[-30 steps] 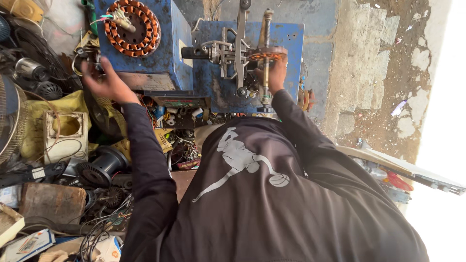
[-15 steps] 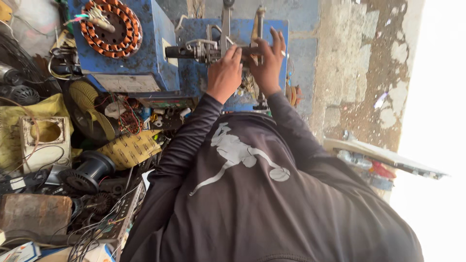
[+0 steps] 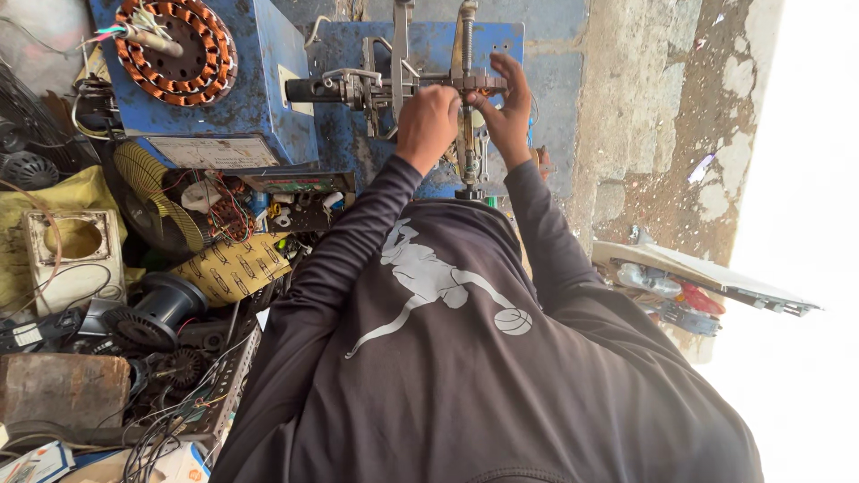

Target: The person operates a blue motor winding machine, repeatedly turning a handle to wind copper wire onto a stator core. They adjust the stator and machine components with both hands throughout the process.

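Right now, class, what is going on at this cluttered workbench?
A person in a dark long-sleeved top works with both hands raised to a metal winding fixture mounted on a blue panel. The left hand grips the fixture's cross bar near its middle, and the right hand holds the threaded upright rod beside it. To the left, a copper-wound stator sits on a blue box, above heaps of fan parts and wires.

We see a rough, weathered concrete wall (image 3: 662, 134) with peeling patches, bright daylight washing out one side, and heaps of scrap parts and tangled wires (image 3: 134, 340) crowding the other.
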